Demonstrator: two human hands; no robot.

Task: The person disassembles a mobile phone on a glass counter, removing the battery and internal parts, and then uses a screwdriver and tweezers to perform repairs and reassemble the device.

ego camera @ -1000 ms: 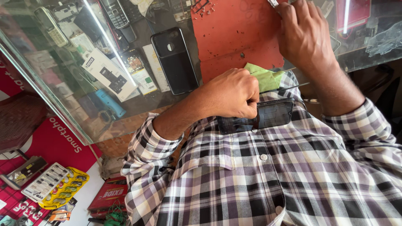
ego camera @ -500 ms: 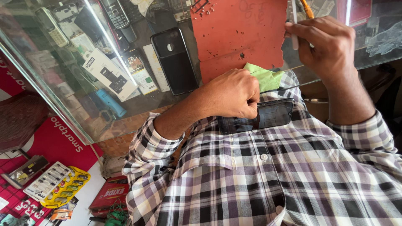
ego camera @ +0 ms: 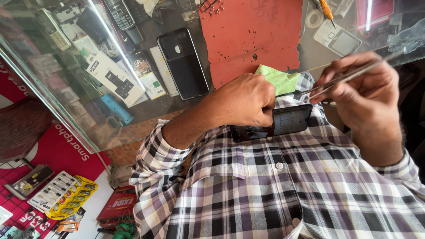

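Head view. Left hand (ego camera: 245, 101) at centre frame, fingers curled tight around the upper edge of a dark, flat, glossy phone (ego camera: 283, 121) pressed against a plaid shirt (ego camera: 274, 190); left half of the phone hidden under the knuckles. Right hand (ego camera: 365, 95) at right of frame, fingers pinched narrow on thin metal tweezers (ego camera: 343, 76), tips pointing toward the phone's top edge; contact hard to make out. Soft green cloth (ego camera: 280, 79) peeking out behind the left hand. Rough red mat (ego camera: 256, 35) on a reflective glass counter (ego camera: 79, 88) at top; black phone cover (ego camera: 183, 62) lying flat at upper centre. Against half a second ago: right hand lower and closer, orange screwdriver (ego camera: 326, 9) now left on the counter, tweezers in its place.
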